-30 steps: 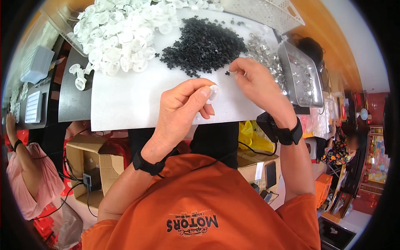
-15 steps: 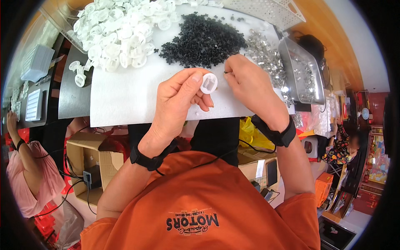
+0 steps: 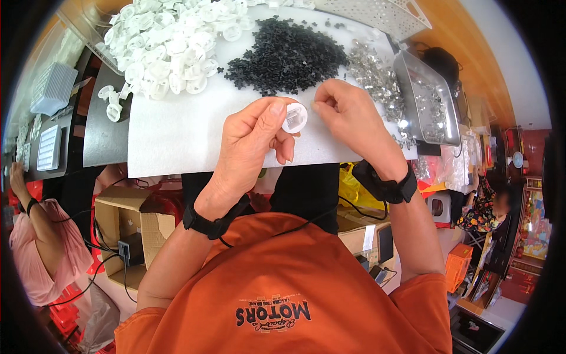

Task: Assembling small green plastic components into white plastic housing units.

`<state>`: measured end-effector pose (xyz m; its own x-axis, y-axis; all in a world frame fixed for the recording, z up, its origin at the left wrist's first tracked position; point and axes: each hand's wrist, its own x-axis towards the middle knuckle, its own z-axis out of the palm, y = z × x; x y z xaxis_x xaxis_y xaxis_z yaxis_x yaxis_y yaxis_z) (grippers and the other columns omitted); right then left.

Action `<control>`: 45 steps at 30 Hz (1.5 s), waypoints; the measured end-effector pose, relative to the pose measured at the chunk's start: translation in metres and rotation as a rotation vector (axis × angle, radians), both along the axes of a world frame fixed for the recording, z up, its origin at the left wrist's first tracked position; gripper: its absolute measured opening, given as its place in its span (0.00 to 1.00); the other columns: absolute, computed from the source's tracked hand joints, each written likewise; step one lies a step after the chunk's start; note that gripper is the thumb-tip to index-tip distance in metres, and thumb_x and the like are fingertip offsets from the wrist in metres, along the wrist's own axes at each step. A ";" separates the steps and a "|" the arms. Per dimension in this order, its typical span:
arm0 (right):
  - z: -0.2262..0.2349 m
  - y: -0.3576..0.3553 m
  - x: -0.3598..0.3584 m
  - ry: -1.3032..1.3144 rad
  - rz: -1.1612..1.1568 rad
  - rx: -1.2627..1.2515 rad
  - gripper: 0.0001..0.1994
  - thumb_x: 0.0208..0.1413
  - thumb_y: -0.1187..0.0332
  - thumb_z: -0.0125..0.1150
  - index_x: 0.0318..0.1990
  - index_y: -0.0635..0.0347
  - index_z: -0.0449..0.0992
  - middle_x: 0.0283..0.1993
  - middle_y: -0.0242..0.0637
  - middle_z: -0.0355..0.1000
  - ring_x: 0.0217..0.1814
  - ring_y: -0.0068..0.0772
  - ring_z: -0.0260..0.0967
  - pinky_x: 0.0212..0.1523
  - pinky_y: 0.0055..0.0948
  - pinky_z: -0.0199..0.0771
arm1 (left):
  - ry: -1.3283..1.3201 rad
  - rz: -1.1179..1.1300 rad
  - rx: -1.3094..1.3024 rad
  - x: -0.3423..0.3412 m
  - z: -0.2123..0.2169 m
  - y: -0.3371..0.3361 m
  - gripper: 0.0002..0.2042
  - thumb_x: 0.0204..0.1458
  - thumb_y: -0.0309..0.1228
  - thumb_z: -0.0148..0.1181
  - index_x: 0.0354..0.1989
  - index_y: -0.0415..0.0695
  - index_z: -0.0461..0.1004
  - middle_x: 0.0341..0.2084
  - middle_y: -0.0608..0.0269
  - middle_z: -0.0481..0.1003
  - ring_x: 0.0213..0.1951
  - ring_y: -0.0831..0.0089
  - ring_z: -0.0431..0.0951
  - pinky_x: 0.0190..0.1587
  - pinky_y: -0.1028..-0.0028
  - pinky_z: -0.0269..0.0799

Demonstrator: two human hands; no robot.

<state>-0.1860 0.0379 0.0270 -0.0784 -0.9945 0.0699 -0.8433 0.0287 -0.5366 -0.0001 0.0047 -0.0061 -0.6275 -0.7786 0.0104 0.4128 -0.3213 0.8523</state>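
Observation:
My left hand (image 3: 254, 133) pinches a white round plastic piece (image 3: 295, 118) between thumb and forefinger. The piece has a recess in its face, turned up toward me. Just right of it, apart from it, my right hand (image 3: 348, 115) is closed in a pinch; whatever its fingertips hold is hidden. Beyond both hands lies a heap of small black plastic pieces (image 3: 283, 56). A large pile of similar white plastic pieces (image 3: 162, 53) spreads at the far left of the white sheet (image 3: 177, 130). Small shiny metal pieces (image 3: 377, 74) are scattered past my right hand.
A clear tray (image 3: 445, 127) with metal pieces stands at the right edge. At the back is a white perforated basket (image 3: 401, 17). Cardboard boxes (image 3: 121, 206) sit below the table. A co-worker in pink (image 3: 53, 242) is at the left, another person (image 3: 483, 212) far right.
My right hand has shifted slightly left and away from me, toward the white piece; the dark speck at its fingertips no longer shows. My left hand has tilted the piece a little.

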 end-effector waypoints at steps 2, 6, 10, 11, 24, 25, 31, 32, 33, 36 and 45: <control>0.000 -0.001 -0.001 -0.011 -0.007 0.003 0.07 0.50 0.69 0.53 0.29 0.64 0.71 0.31 0.46 0.71 0.36 0.51 0.69 0.36 0.42 0.66 | -0.016 -0.004 -0.005 0.001 0.001 -0.001 0.18 0.63 0.38 0.43 0.44 0.34 0.71 0.24 0.58 0.73 0.18 0.77 0.69 0.19 0.80 0.63; -0.001 0.001 -0.002 -0.030 -0.010 -0.015 0.07 0.50 0.69 0.54 0.30 0.65 0.72 0.29 0.45 0.71 0.31 0.45 0.69 0.33 0.39 0.67 | -0.041 0.003 0.013 0.001 0.001 -0.001 0.18 0.63 0.38 0.43 0.44 0.34 0.71 0.24 0.58 0.73 0.17 0.77 0.69 0.19 0.80 0.63; 0.002 0.001 -0.007 -0.300 -0.055 0.026 0.07 0.52 0.70 0.57 0.29 0.66 0.72 0.24 0.31 0.68 0.24 0.22 0.63 0.26 0.22 0.63 | -0.016 -0.028 0.000 0.003 0.001 0.001 0.18 0.62 0.38 0.45 0.45 0.34 0.71 0.24 0.60 0.73 0.18 0.79 0.71 0.20 0.81 0.64; 0.007 0.002 -0.006 -0.475 -0.104 0.093 0.07 0.53 0.69 0.57 0.30 0.64 0.72 0.24 0.28 0.67 0.24 0.18 0.62 0.25 0.19 0.61 | -0.001 -0.036 0.002 0.003 0.001 0.001 0.18 0.61 0.39 0.47 0.45 0.34 0.71 0.24 0.62 0.72 0.19 0.80 0.71 0.20 0.82 0.65; 0.041 0.010 0.022 -0.693 -0.020 0.126 0.07 0.55 0.70 0.57 0.29 0.64 0.73 0.23 0.25 0.68 0.23 0.12 0.57 0.23 0.16 0.58 | -0.053 -0.058 0.068 0.003 0.004 -0.002 0.18 0.60 0.42 0.48 0.31 0.36 0.71 0.19 0.65 0.70 0.15 0.81 0.69 0.16 0.82 0.60; 0.041 0.010 0.024 -0.694 -0.019 0.127 0.07 0.55 0.70 0.57 0.29 0.64 0.73 0.23 0.25 0.68 0.23 0.12 0.57 0.23 0.16 0.58 | -0.053 -0.047 0.085 0.003 0.006 -0.002 0.19 0.60 0.43 0.48 0.29 0.37 0.71 0.18 0.65 0.69 0.14 0.81 0.68 0.15 0.82 0.60; 0.039 0.013 0.035 -0.543 0.048 -0.032 0.06 0.54 0.72 0.55 0.29 0.67 0.71 0.22 0.29 0.68 0.23 0.15 0.58 0.23 0.20 0.59 | -0.100 -0.026 0.103 0.002 0.011 -0.001 0.21 0.59 0.45 0.48 0.24 0.38 0.70 0.15 0.66 0.69 0.11 0.81 0.67 0.13 0.83 0.57; 0.040 0.014 0.037 -0.488 0.031 -0.048 0.06 0.53 0.73 0.55 0.29 0.67 0.70 0.22 0.33 0.68 0.22 0.21 0.61 0.23 0.23 0.61 | -0.114 -0.020 0.099 0.002 0.010 -0.001 0.21 0.59 0.45 0.49 0.23 0.39 0.71 0.15 0.66 0.68 0.11 0.81 0.67 0.12 0.83 0.57; 0.041 0.014 0.038 -0.434 0.014 -0.065 0.05 0.53 0.73 0.54 0.29 0.67 0.70 0.22 0.37 0.69 0.21 0.26 0.63 0.23 0.26 0.62 | -0.114 -0.019 0.099 0.002 0.011 -0.001 0.21 0.59 0.45 0.49 0.23 0.39 0.71 0.15 0.66 0.68 0.11 0.81 0.67 0.12 0.83 0.57; 0.040 0.014 0.038 -0.260 0.043 -0.095 0.05 0.51 0.74 0.53 0.28 0.66 0.69 0.23 0.43 0.68 0.22 0.40 0.66 0.24 0.32 0.65 | -0.144 -0.005 0.119 0.001 0.014 0.000 0.21 0.59 0.46 0.49 0.23 0.39 0.71 0.14 0.66 0.68 0.11 0.81 0.66 0.12 0.83 0.57; 0.036 0.017 0.042 0.107 0.130 -0.287 0.04 0.48 0.75 0.54 0.28 0.64 0.65 0.27 0.45 0.66 0.25 0.51 0.67 0.26 0.41 0.68 | -0.221 0.012 0.057 -0.003 0.013 0.001 0.21 0.59 0.46 0.48 0.26 0.39 0.73 0.14 0.65 0.69 0.09 0.81 0.65 0.11 0.83 0.54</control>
<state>-0.1440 0.0547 0.0633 0.0713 -0.9340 0.3500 -0.8819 -0.2230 -0.4155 -0.0028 0.0054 0.0071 -0.6001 -0.7816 -0.1700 0.2224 -0.3672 0.9032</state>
